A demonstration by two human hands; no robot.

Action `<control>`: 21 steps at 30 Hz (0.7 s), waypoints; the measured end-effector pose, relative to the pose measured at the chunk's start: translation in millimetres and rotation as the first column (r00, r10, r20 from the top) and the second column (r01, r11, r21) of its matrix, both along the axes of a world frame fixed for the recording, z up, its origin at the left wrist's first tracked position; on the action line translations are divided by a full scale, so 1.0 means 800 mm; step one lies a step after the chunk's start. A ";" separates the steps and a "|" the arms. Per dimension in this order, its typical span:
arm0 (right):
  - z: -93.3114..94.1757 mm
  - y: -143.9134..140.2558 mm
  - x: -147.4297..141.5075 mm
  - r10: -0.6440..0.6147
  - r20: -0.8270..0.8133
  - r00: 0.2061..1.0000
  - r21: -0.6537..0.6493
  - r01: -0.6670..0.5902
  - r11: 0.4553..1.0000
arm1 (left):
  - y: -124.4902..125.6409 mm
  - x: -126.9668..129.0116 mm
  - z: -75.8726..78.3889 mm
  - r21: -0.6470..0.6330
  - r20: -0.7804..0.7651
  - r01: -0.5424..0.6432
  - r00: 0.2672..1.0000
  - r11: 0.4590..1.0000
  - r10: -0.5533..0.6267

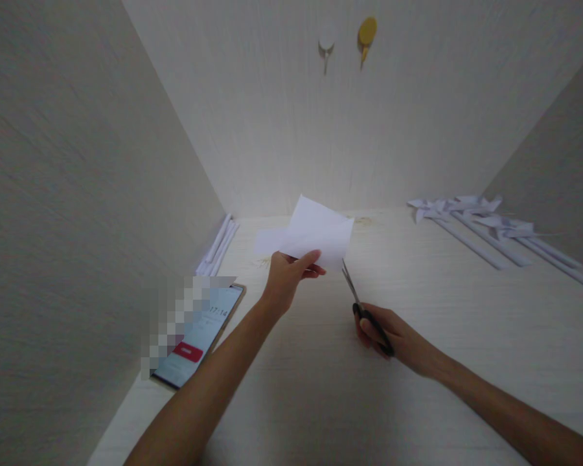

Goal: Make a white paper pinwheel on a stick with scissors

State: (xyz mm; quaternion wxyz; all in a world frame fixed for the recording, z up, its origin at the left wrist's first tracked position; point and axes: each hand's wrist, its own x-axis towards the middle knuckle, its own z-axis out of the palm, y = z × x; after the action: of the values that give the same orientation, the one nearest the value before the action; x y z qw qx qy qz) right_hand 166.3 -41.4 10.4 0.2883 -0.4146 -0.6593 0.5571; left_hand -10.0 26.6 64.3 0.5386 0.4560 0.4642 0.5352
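Observation:
My left hand (286, 277) pinches the lower edge of a folded white paper sheet (318, 234) and holds it up above the pale desk (418, 323). Another white piece (269, 241) shows behind it at the left. My right hand (393, 336) grips black-handled scissors (364, 307), whose blades point up toward the paper's lower right edge, just short of it.
A phone (199, 336) with a lit screen lies at the near left by the side wall. Rolled white paper sticks (221, 243) lie at the far left. Several finished paper pinwheels on sticks (490, 230) lie at the far right. Two hooks (347, 39) hang on the back wall.

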 end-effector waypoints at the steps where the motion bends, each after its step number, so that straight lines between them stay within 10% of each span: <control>1: 0.000 0.000 0.000 -0.002 -0.003 1.000 -0.003 0.002 1.000 | -0.002 0.002 -0.001 0.014 -0.008 -0.003 1.000 1.000 0.003; 21: 0.005 -0.002 -0.002 -0.023 0.001 1.000 -0.005 0.023 1.000 | -0.020 0.020 -0.004 -0.010 0.117 -0.038 0.992 0.999 0.039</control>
State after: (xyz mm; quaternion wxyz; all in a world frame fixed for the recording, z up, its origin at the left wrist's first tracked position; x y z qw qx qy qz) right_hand 165.1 -42.9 14.5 0.2932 -0.4231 -0.6531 0.5554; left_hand 6.3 10.4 60.9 0.5563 0.4129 0.4426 0.5693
